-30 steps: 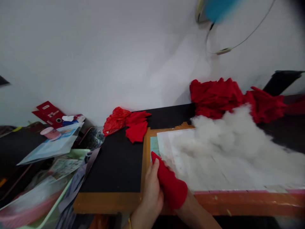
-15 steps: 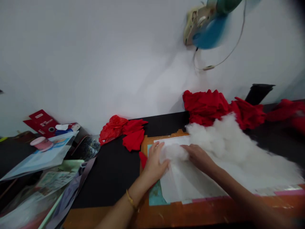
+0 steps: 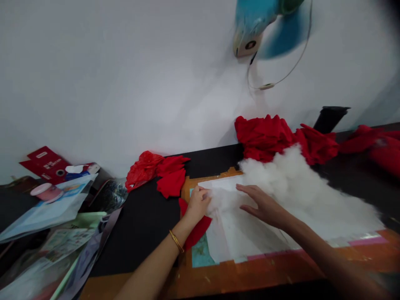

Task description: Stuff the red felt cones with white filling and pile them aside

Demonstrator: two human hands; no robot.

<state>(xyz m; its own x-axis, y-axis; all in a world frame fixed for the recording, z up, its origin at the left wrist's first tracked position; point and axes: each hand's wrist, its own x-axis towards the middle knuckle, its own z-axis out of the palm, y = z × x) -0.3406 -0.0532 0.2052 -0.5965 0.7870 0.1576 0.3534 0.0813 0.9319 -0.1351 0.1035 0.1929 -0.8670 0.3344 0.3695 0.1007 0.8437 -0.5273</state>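
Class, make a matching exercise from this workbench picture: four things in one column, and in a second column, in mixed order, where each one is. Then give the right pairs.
Things
1. white stuffing
2. pink tape roll
3. blue fan
4. red fabric piece

Places
A. high on the wall, top right
B. under the left hand and wrist
C. far left, on a plastic sleeve
D. spread over the white paper, right of centre

Pairs: 1-D, 2-C, 3-A, 4-B

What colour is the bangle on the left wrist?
Gold; the bangle shows clearly in the head view, just behind the left hand.
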